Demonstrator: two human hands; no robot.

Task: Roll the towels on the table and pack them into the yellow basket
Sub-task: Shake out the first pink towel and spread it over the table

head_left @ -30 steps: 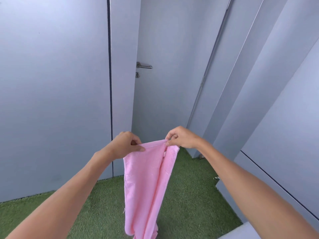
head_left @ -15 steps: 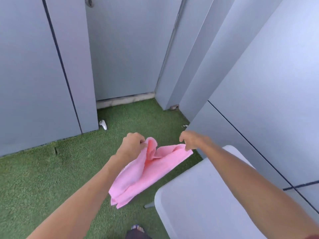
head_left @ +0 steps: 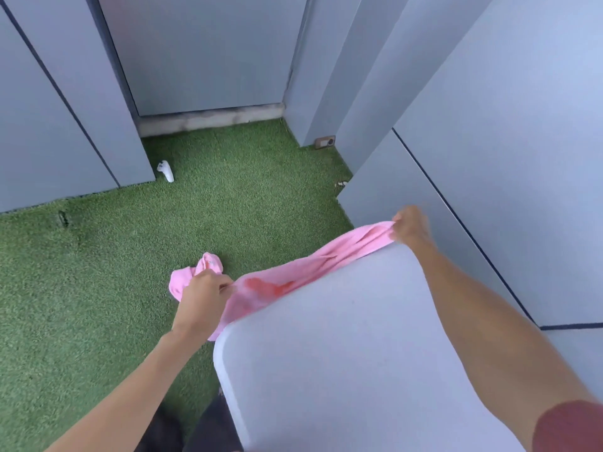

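A pink towel (head_left: 303, 272) with a reddish mark stretches between both hands along the far edge of the white table (head_left: 352, 353). My left hand (head_left: 202, 295) grips its left end just off the table's left corner, and some cloth bunches up beyond the fist. At the table's far corner my right hand (head_left: 409, 225) pinches the other end. Part of the towel hangs over the table edge. No yellow basket is in view.
Green artificial turf (head_left: 98, 288) covers the floor left of the table. Grey wall panels and a door (head_left: 202, 53) close in the space. A small white object (head_left: 165, 170) lies on the turf near the wall. A wall stands close to the table's right side.
The view has tilted down and the table now fills the lower right. Both hands moved apart, pulling the towel out long and lowering it to the table's far edge.
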